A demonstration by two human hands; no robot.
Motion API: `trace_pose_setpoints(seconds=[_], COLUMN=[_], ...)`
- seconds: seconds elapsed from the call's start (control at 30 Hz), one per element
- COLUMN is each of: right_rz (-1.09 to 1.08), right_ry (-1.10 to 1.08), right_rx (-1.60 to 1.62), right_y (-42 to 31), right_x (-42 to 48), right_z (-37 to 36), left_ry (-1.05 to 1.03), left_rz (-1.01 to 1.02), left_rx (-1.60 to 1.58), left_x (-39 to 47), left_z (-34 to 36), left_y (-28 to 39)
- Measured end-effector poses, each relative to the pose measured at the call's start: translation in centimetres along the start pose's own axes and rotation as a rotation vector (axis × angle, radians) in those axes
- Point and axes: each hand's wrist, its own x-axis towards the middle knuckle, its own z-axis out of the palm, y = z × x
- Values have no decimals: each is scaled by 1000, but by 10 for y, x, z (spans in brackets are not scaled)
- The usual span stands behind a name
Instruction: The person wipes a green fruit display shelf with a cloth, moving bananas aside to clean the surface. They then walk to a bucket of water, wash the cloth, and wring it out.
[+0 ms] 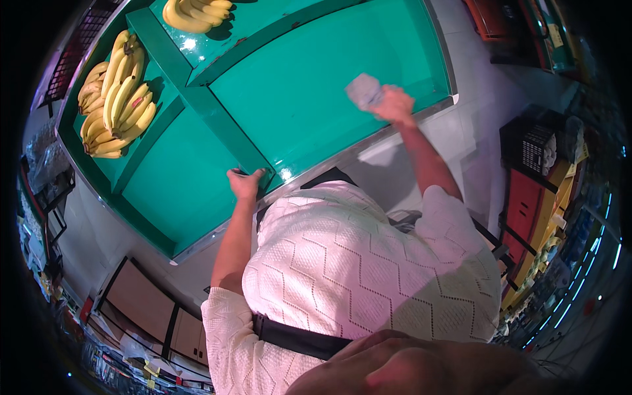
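Observation:
My right hand (395,104) holds a pale folded cloth (364,91) over the large right compartment of a green display stand (316,94). Motion blurs both, and I cannot tell whether the cloth touches the surface. My left hand (244,184) is at the stand's front edge, beside the near end of a green divider (222,131). Its thumb lies towards the divider; a small dark patch shows under the fingers, too hidden to name. Several bunches of yellow bananas (118,98) lie in the left compartment. Another banana bunch (195,15) rests in the far compartment.
A metal trim (340,155) runs along the stand's front edge, close to my body. On the right are a black plastic crate (535,148) and a red-fronted shelf unit (521,212). Clear plastic bags (47,150) hang about a rack on the left. Wood-toned cabinets (140,306) stand at lower left.

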Motion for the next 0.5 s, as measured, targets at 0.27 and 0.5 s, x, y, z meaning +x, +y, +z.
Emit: trace_pose_setpoints(seconds=[0.27,0.5], right_rz=[-427,-365], right_ry=[-213,124], right_rx=[360,-49], right_y=[-98,-22], right_x=[-63,-18], right_z=[10,-13], left_ry=[-19,-111], left_rz=[2,-35], left_rx=[-134,-286], left_x=[12,-19], left_z=[5,-21], left_y=[-13,14])
